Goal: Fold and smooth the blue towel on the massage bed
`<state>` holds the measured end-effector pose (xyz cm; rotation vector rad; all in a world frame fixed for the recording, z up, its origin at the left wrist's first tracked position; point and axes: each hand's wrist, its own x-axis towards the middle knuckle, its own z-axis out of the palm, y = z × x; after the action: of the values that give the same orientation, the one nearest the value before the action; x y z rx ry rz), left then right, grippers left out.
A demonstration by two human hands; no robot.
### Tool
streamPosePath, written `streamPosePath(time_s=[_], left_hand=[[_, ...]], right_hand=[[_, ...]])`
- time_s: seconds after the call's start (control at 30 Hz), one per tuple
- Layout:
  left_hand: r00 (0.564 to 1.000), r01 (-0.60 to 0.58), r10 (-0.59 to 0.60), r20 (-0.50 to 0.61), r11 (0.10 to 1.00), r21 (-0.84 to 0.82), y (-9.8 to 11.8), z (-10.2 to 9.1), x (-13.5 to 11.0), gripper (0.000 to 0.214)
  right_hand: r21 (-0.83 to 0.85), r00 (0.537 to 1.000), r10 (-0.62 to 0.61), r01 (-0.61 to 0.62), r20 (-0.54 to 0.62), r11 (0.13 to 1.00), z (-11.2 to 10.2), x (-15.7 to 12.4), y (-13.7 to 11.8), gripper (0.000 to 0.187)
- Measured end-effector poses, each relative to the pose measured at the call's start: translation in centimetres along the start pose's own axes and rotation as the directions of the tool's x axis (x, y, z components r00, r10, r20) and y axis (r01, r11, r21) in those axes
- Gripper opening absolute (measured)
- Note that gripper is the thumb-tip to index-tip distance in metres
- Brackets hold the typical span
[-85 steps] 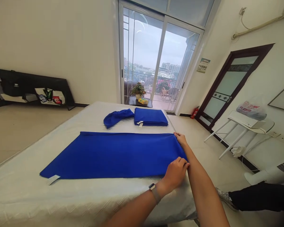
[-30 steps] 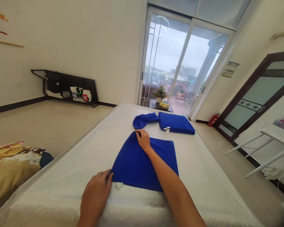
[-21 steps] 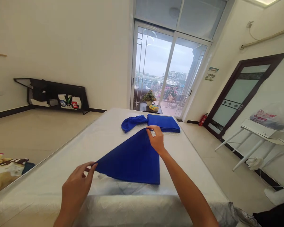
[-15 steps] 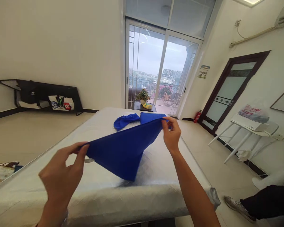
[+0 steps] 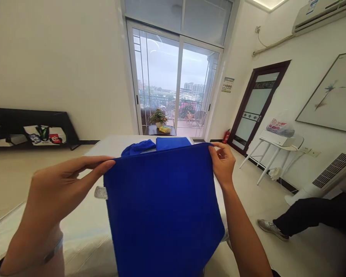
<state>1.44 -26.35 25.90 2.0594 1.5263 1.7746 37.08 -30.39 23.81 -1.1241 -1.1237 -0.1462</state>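
A blue cloth (image 5: 164, 207) hangs spread out in front of me, its lower end running past the bottom of the view. My left hand (image 5: 66, 188) pinches its upper left corner between thumb and fingers. At the upper right corner my right hand (image 5: 223, 163) grips it the same way. A small white label (image 5: 100, 192) sticks out from the cloth's left edge. Behind it, a crumpled blue cloth (image 5: 138, 147) and a flat folded blue cloth (image 5: 173, 143) lie on the plastic-covered mattress (image 5: 83, 231), partly hidden by the raised cloth.
Beyond the mattress stands a small dark table (image 5: 151, 130) with a potted plant (image 5: 158, 117), before a sliding glass door (image 5: 157, 77). To the right are a white table (image 5: 288, 144), a tower fan (image 5: 331, 173) and a person's leg (image 5: 302, 215). A black frame (image 5: 72, 130) leans at left.
Both hands have lifted and spread the cloth, so it now hangs as a broad sheet instead of a slanted triangle. The camera view has turned to the right.
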Motion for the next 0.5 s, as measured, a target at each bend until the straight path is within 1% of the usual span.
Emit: streamPosePath(time_s=[0.07, 0.1, 0.17, 0.27, 0.33, 0.4, 0.47, 0.5], left_hand=[[0.996, 0.046, -0.043, 0.075, 0.998, -0.032, 0.3, 0.0, 0.0, 0.053], [0.994, 0.063, -0.059, 0.094, 0.997, -0.042, 0.3, -0.2, -0.2, 0.054], [0.995, 0.064, -0.06, 0.08, 0.996, -0.054, 0.3, -0.7, -0.8, 0.052], [0.999, 0.031, -0.028, 0.035, 0.995, -0.09, 1.0, -1.6, -2.1, 0.044], [0.998, -0.046, 0.053, 0.036, 0.983, -0.176, 1.9, -2.0, -3.0, 0.033], [0.976, -0.168, 0.204, 0.082, 0.932, -0.32, 2.8, -2.1, -3.5, 0.019], [0.92, -0.261, 0.362, 0.148, 0.85, -0.458, 3.7, -2.0, -3.9, 0.009], [0.886, -0.285, 0.428, 0.18, 0.807, -0.517, 4.1, -1.9, -4.1, 0.011]], right_hand=[[0.002, 0.999, 0.026, -0.026, 0.028, 1.0, -0.4, -0.6, 0.4, 0.027], [0.001, 0.999, 0.034, -0.034, 0.036, 0.999, -0.5, -0.8, 0.4, 0.027], [-0.011, 0.999, 0.027, -0.026, 0.027, 1.0, -0.9, -1.2, 0.4, 0.026], [-0.041, 0.999, -0.031, 0.029, -0.035, 0.999, -1.7, -1.5, 0.0, 0.024], [-0.047, 0.996, -0.033, 0.029, -0.085, 0.998, -2.3, -1.6, -0.6, 0.026], [-0.024, 0.993, 0.024, -0.027, -0.114, 0.999, -3.1, -1.6, -1.3, 0.03], [0.024, 0.985, 0.098, -0.096, -0.138, 0.995, -3.7, -1.6, -2.1, 0.037], [0.054, 0.979, 0.126, -0.119, -0.157, 0.991, -3.9, -1.5, -2.3, 0.04]])
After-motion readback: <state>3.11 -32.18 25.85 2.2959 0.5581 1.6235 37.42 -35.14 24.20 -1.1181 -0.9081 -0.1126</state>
